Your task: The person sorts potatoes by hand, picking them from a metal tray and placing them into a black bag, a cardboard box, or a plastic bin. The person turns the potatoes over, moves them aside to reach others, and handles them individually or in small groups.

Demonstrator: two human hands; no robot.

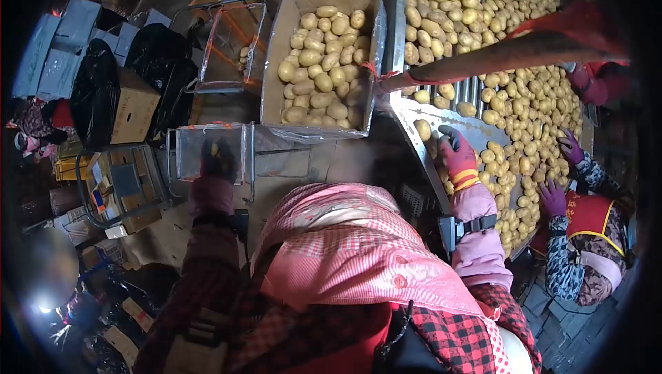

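Head view shows a potato [423, 130] on the metal chute [474, 130], long axis running mostly up-down in view, just left of the right hand's [458, 153] fingertips. That hand's fingers are partly curled; whether they hold anything is unclear. The left hand [219, 159], over a framed bin [187, 156], is too dark to read.

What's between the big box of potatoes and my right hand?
Going from the box to your right hand, the head view shows the table's metal edge, then one potato.
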